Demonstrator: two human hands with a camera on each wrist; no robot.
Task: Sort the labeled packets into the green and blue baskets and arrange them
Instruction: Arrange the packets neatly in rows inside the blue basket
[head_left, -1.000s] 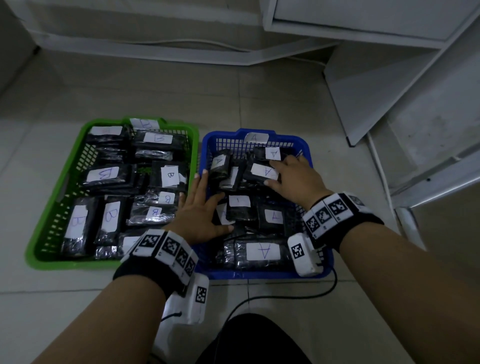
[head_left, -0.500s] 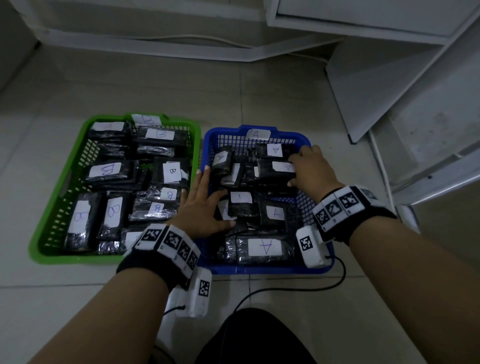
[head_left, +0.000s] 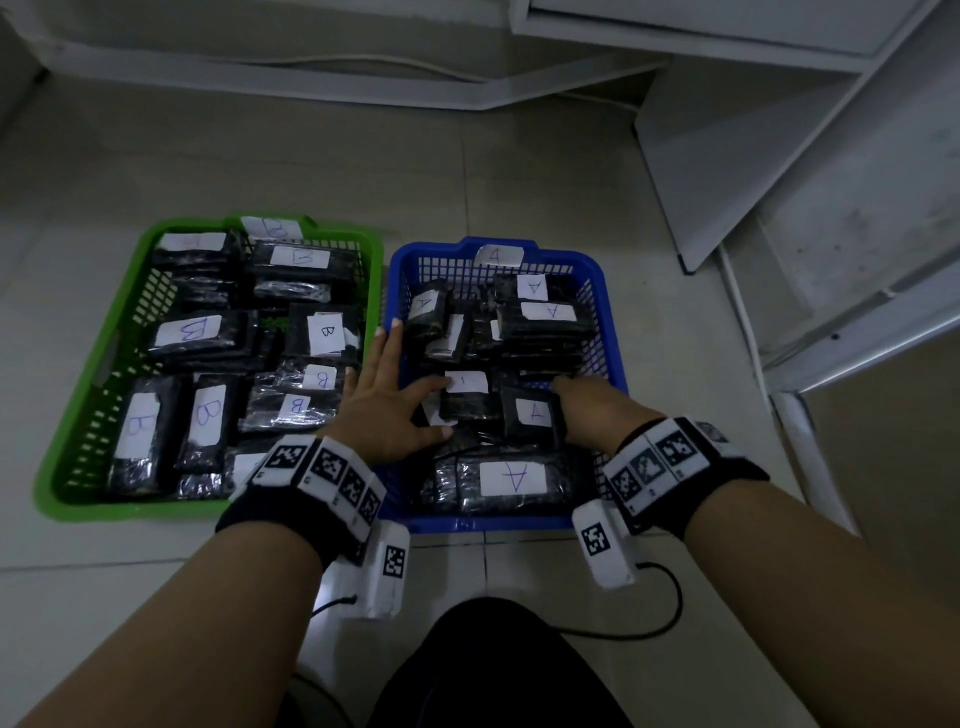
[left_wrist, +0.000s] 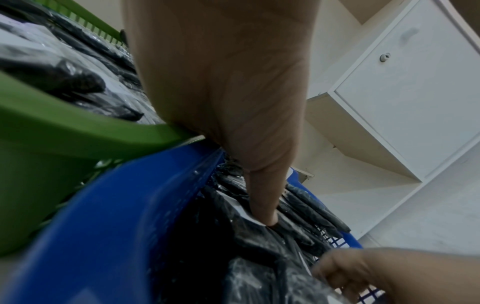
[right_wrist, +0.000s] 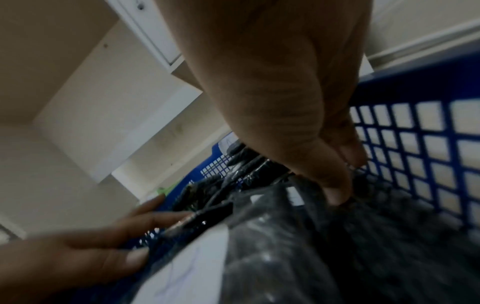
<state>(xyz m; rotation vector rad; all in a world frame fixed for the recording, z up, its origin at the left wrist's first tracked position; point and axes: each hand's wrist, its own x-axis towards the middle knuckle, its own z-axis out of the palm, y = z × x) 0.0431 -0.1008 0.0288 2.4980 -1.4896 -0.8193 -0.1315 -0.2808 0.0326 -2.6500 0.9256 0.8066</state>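
dim pale tiled floor (head_left: 545, 171), white cabinet (head_left: 831, 156) at right

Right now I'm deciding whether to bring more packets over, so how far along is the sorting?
Sorting looks done: B packets fill the green basket, A packets the blue basket, and none lie on the floor. In hand is arranging: the left hand presses flat on the blue basket's packets while the right hand grips an A packet. Left to do: straighten the tilted packets at the back.
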